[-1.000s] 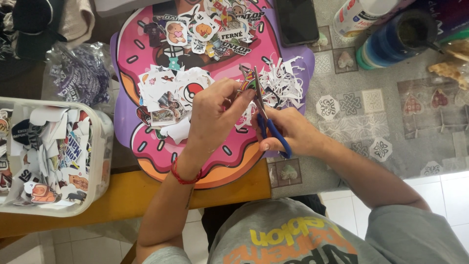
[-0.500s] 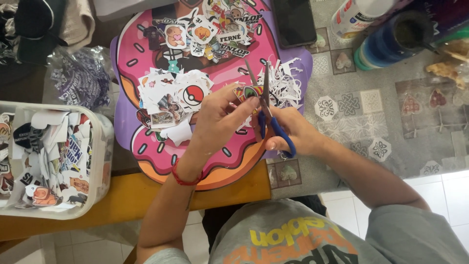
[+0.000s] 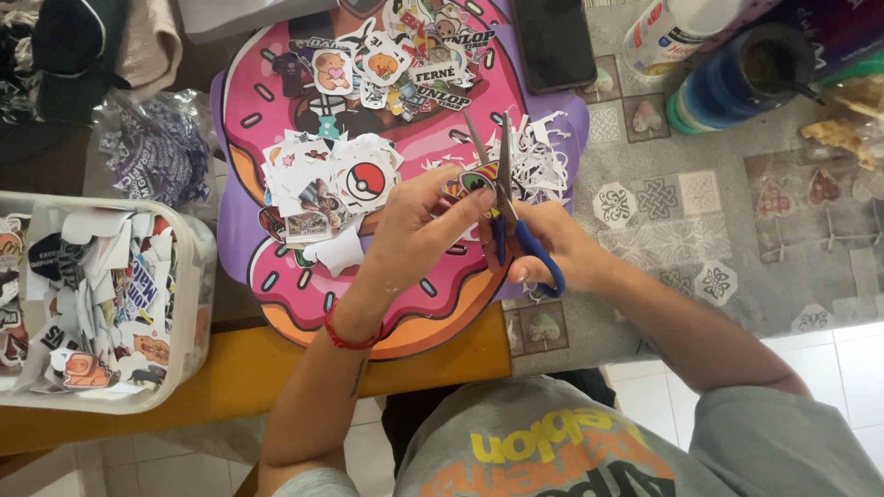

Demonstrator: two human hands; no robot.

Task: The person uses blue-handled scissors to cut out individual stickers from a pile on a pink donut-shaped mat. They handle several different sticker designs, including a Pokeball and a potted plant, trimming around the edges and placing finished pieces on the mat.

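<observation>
- The left hand (image 3: 419,221) pinches a small colourful sticker (image 3: 472,179) between thumb and fingertips, above the middle of the doughnut-shaped board (image 3: 276,120).
- The right hand (image 3: 552,253) has its fingers curled through the blue handles of the scissors (image 3: 505,198); the blades stand parted, one each side of the sticker's edge.
- The sticker looks thin, light and floppy, so it would bend or tear easily; I would hold it close to the cut line, clear of the blades.
- Cut stickers (image 3: 331,179) lie heaped just left of the hands, white paper trimmings (image 3: 543,156) just behind them, toward the board's right edge.
- A clear plastic tub (image 3: 198,276) of stickers sits at the worktop's left edge.
- Against half a second ago, the blades have opened a little wider and the left fingers reach further onto the sticker; both hands remain over the same spot.
</observation>
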